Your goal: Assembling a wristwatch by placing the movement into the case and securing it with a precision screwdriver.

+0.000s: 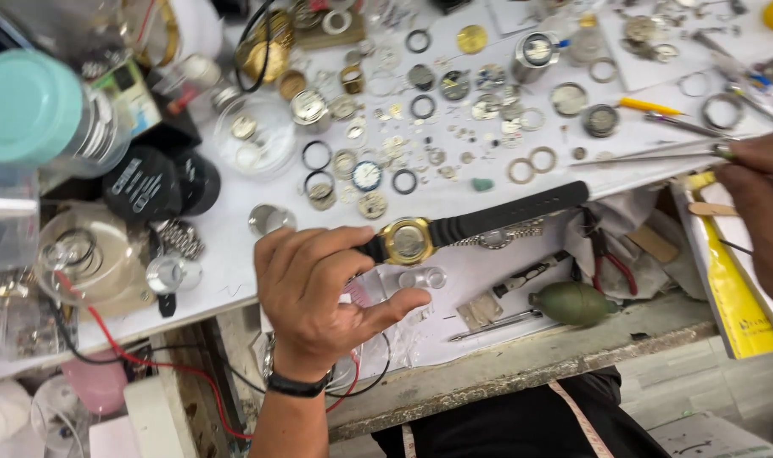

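Cluttered white tabletop [234, 254] carries loose watch parts. From the head view, we note the left hand [319, 297] pinching a gold-cased wristwatch [408, 240] above it, while the right hand [764, 170] closes on metal tweezers [649, 155]. Inspection appears underway; steady tweezer placement is needed.

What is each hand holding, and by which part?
The left hand holds a gold-cased wristwatch by its black strap, beside the case. The right hand grips metal tweezers at their rear end.

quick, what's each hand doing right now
Left hand: closed on a gold wristwatch with a black strap.
Right hand: closed on metal tweezers.
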